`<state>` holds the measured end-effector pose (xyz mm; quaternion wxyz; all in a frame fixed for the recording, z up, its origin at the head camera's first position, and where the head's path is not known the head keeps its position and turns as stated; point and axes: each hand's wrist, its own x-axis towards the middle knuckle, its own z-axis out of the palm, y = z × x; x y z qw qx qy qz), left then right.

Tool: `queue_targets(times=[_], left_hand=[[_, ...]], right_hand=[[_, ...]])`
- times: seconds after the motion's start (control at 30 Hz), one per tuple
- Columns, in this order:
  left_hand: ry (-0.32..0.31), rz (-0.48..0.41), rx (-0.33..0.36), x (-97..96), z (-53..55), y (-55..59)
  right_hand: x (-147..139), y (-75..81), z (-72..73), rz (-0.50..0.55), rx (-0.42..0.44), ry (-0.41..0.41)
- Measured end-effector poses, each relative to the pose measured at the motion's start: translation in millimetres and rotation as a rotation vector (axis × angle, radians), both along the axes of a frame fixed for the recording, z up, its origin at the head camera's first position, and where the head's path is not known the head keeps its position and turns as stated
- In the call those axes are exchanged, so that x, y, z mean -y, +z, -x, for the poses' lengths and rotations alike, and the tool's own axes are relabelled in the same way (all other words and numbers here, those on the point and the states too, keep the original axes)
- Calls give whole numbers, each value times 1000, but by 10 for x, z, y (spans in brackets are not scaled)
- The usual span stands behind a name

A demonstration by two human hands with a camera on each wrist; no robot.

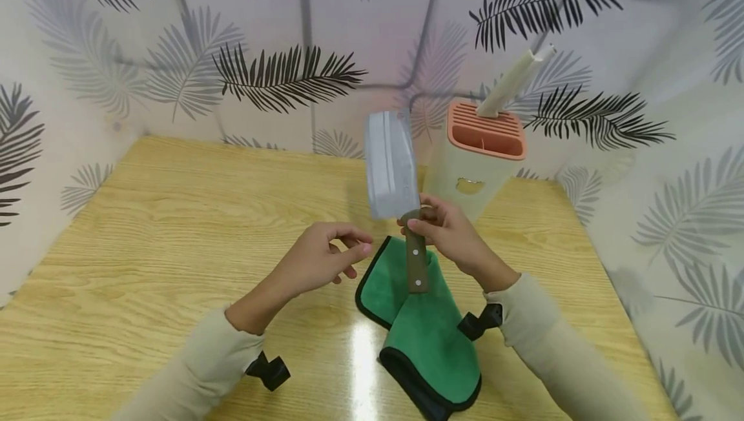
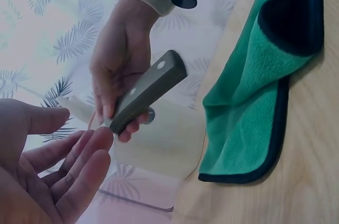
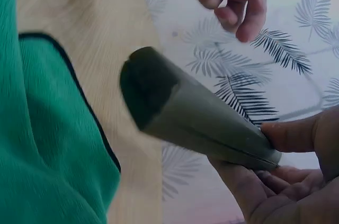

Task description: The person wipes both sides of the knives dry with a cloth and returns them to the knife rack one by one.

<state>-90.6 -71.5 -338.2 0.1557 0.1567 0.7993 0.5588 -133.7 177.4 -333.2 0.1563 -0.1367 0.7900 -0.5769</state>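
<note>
My right hand (image 1: 444, 230) pinches a cleaver (image 1: 392, 166) by the blade end of its brown handle, which has metal rivets. The broad pale grey blade points up and away, and the handle's butt hangs over a green cloth (image 1: 433, 343) with black edging. In the right wrist view the dark handle (image 3: 204, 121) lies between thumb and fingers. My left hand (image 1: 325, 253) hovers just left of the handle, fingers loosely bent and holding nothing. The left wrist view shows those fingertips overlapping the handle's near end (image 2: 151, 89), with the blade hidden there.
A pale knife holder (image 1: 473, 172) with an orange slotted top stands at the back right, behind my right hand. Two white handles (image 1: 514, 82) stick out of it. The folded cloth lies on a wood-grain table (image 1: 174, 246), and a leaf-patterned covering (image 1: 261, 20) hangs behind.
</note>
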Motion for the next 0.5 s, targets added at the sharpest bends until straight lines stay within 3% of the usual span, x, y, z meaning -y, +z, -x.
queue_targets(times=[0.23, 0.5], left_hand=[[1, 0, 7, 47, 13, 23], [0, 22, -44, 87, 27, 25]], right_hand=[[-162, 67, 46, -278, -196, 34], [-283, 64, 50, -455, -432, 112]])
